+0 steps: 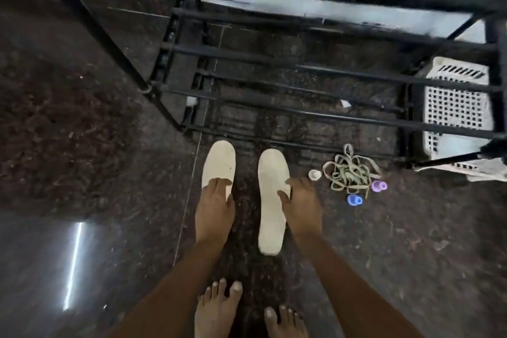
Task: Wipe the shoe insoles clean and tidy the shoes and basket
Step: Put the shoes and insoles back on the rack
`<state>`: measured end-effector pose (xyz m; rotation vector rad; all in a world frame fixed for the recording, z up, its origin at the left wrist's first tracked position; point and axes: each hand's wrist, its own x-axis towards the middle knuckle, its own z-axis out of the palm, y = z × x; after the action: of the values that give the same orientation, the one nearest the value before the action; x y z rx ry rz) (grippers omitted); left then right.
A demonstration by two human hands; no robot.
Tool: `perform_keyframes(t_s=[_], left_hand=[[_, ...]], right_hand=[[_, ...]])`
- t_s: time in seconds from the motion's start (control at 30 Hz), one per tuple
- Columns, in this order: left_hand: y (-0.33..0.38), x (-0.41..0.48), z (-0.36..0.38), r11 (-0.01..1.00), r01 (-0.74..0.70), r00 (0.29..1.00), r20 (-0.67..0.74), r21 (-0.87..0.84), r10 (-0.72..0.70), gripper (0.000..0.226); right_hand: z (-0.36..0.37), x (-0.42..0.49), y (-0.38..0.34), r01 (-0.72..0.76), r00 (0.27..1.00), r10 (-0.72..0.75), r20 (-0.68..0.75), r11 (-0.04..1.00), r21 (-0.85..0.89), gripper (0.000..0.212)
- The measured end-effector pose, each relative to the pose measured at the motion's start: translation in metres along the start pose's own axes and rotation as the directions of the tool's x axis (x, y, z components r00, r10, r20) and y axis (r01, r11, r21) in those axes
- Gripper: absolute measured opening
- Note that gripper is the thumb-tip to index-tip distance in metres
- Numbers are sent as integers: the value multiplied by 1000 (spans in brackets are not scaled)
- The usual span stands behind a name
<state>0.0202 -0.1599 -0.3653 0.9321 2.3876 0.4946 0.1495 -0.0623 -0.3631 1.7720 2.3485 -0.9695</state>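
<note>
Insoles, two, white, side by side at centre frame on the dark floor (82, 145), toes pointing up-frame towards the black metal rack (274, 68).

The left hand (215, 208) covers the heel half of the left insole (219, 162). Its fingers (218, 181) curl over the top and the thumb sits at the inner edge, so it reads as a grip on the insole.

The right hand (303, 206) takes the right insole (271, 217) at mid-length from its outer side, thumb on top and the other fingers wrapped at the edge, a pinch. With motion blur, I can't tell if the insoles lie flat or are a little lifted.

One hand per insole, with the pair parallel and apart, probably keeps both faces up and reachable for wiping. No cloth is in either hand, so I judge the wiping not under way at this moment.

Just right of the right insole:
- a tangle of laces (351, 170), likely pulled out of the shoes
- three small caps beside it: white (314, 174), purple (379, 186), blue (354, 199)

The white basket (455, 107) is at the right edge, behind the rack bars and well apart from the hands. No shoes are in view. Bare feet (216, 310) are at the bottom centre.
</note>
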Motion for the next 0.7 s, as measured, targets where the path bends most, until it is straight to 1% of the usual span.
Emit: perform_keyframes(t_s=[0.07, 0.13, 0.2, 0.27, 0.33, 0.37, 0.43, 0.47, 0.53, 0.6, 0.63, 0.7], left_hand=[[-12, 12, 19, 1000, 16, 999, -40, 17, -15, 31], [-23, 23, 34, 1000, 15, 996, -87, 11, -14, 33], [-29, 29, 44, 1000, -26, 992, -123, -4, 25, 32], [-35, 32, 52, 996, -86, 983, -162, 26, 90, 33], [-41, 34, 57, 993, -83, 973, -208, 79, 98, 40], [-43, 35, 60, 994, -51, 970, -232, 94, 72, 47], [-45, 36, 61, 997, 58, 967, -252, 56, -42, 63], [-43, 36, 60, 992, 123, 963, -245, 16, -115, 70], [-38, 35, 56, 963, 254, 946, -181, -92, -267, 80], [-34, 34, 50, 911, 363, 917, -100, -193, -387, 84], [-33, 34, 47, 895, 393, 907, -72, -210, -415, 83], [-34, 36, 42, 888, 408, 906, -22, -212, -422, 75]], right_hand=[[16, 11, 13, -52, 998, 53, -27, 998, 44, 36], [30, 17, 21, -66, 997, 70, -43, 994, 84, 42], [41, 19, 26, -66, 997, 71, -42, 991, 117, 48], [51, 17, 30, -73, 996, 81, -42, 984, 165, 52], [59, 16, 32, -84, 993, 100, -60, 970, 229, 53], [62, 16, 32, -95, 991, 116, -69, 962, 256, 53], [66, 16, 32, -133, 984, 162, -79, 947, 291, 54], [67, 17, 32, -155, 979, 187, -80, 941, 302, 55], [68, 19, 32, -196, 973, 223, -62, 937, 289, 52], [66, 21, 31, -224, 969, 243, -37, 935, 274, 49], [66, 23, 31, -241, 965, 260, -26, 926, 290, 47], [64, 26, 31, -270, 957, 292, -6, 895, 356, 42]])
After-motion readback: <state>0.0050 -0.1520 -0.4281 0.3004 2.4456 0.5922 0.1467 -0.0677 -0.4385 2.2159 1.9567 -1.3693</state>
